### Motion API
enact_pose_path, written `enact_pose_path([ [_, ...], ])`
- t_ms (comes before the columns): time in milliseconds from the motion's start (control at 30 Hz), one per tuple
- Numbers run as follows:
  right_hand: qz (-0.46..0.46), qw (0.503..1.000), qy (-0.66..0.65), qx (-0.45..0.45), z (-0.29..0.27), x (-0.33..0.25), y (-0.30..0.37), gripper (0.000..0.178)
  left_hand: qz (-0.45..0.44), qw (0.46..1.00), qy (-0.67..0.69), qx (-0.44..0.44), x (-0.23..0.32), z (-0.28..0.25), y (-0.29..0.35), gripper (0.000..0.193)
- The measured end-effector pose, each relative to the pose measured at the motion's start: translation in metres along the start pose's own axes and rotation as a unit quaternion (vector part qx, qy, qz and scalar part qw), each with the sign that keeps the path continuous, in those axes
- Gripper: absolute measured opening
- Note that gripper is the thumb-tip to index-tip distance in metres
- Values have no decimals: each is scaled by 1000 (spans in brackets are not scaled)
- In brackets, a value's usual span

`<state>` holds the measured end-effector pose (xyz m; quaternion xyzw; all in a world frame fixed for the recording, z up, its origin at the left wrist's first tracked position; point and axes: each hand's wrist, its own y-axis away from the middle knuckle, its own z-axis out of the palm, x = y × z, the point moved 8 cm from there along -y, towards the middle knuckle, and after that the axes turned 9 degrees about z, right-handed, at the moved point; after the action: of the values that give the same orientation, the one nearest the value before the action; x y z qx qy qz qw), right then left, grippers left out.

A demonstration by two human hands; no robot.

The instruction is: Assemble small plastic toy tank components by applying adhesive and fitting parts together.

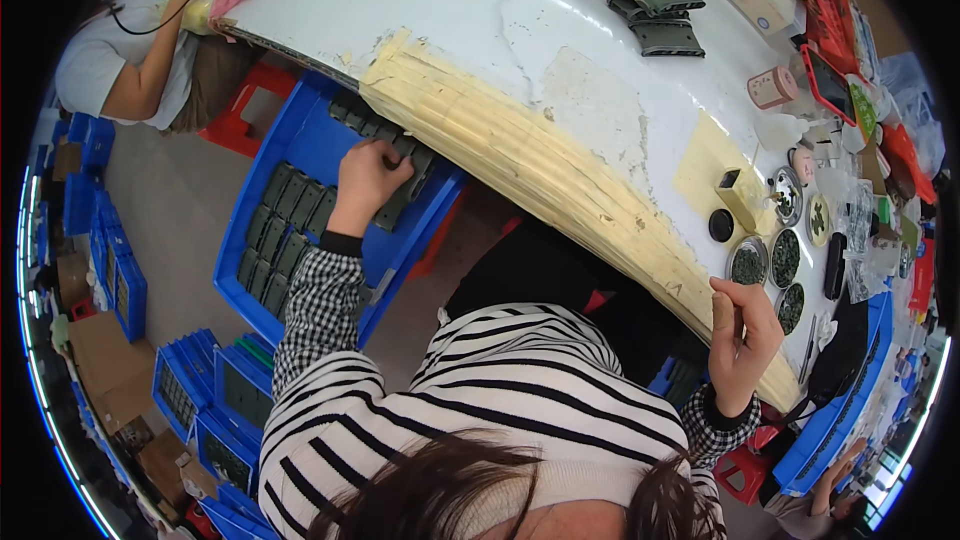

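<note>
Rows of dark green parts (275,185) sit in the blue crate (312,135) beside the desk (470,40), probably for easy reach. Our left hand (368,180) bends its fingers over some, grip unclear; our right hand (742,345) curls loosely near the desk edge, whether holding anything we cannot tell.

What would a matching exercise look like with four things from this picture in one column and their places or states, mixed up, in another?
Column one
1. Left hand
2. Right hand
3. Blue bin
4. Pink canister

Column two
A. Beside the red-framed device
B. Holding rows of dark green pieces
C. At the blue bin
D. By the right end of the yellowish strip

Pairs: 1-C, 2-D, 3-B, 4-A
</note>
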<state>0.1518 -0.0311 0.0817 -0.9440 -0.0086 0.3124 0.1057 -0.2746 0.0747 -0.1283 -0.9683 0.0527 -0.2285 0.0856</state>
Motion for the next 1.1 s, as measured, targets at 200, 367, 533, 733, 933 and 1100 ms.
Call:
enact_pose_path([
  [200, 7, 1000, -17, -12, 2, -1, -5, 10, -173, 959, 217, 57, -46, -74, 74, 19],
  [367, -11, 999, -29, -20, 4, 1, -8, 13, -99, 921, 334, 177, -45, -166, 62, 13],
  [533, -14, 999, -47, -12, -3, 2, -7, 14, 338, 925, 141, 98, 153, -202, -57, 14],
  [733, 17, 999, -36, -4, -13, 16, 0, 14, 776, 614, -122, -76, 317, -110, -105, 21],
  [933, 54, 997, -53, 12, -20, 31, 1, 15, 905, 389, -149, -87, 383, -52, -122, 16],
  [1100, 42, 997, -61, 7, -21, 37, -6, 15, 903, 383, -158, -118, 386, -24, -136, 27],
])
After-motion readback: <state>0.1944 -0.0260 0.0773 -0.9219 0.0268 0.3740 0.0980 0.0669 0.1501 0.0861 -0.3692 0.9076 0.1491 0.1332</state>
